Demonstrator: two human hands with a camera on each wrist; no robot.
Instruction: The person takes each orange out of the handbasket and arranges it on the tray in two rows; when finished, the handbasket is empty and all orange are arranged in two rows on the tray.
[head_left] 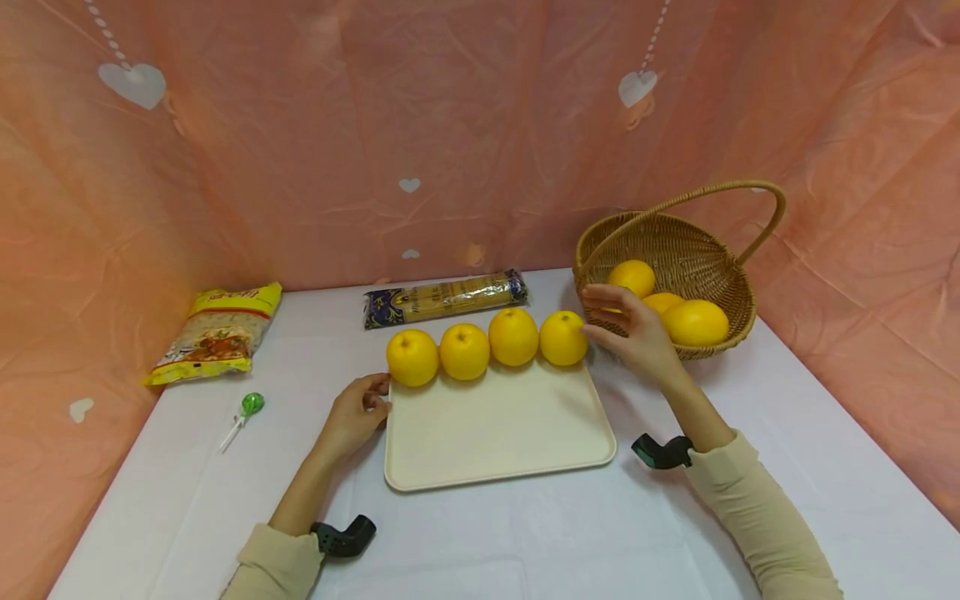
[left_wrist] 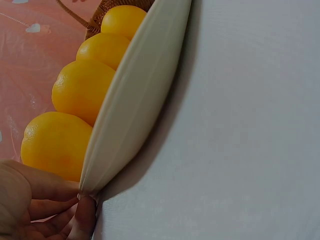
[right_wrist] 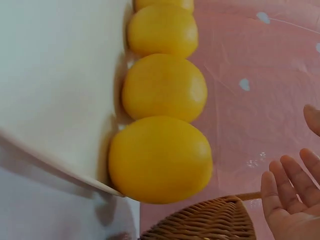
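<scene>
A cream tray (head_left: 498, 425) lies on the white table with several round yellow fruits, orange-like, in a row along its far edge. The leftmost fruit (head_left: 412, 357) is beside my left hand (head_left: 358, 412). That hand pinches the tray's left rim between thumb and fingers, as the left wrist view shows. My right hand (head_left: 633, 333) is held off the tray's far right corner with its fingers extended and nothing in them. It is near the rightmost fruit (head_left: 564, 338), in front of a wicker basket (head_left: 697, 242). More yellow fruits (head_left: 695, 323) lie in the basket, partly hidden by this hand.
Behind the fruit row lies a long clear packet of noodles (head_left: 446, 300). At the left are a yellow bag of food (head_left: 217, 333) and a green lollipop (head_left: 252, 404). A pink curtain (head_left: 480, 125) with hearts hangs around the table. The basket's tall handle (head_left: 772, 200) arches upward.
</scene>
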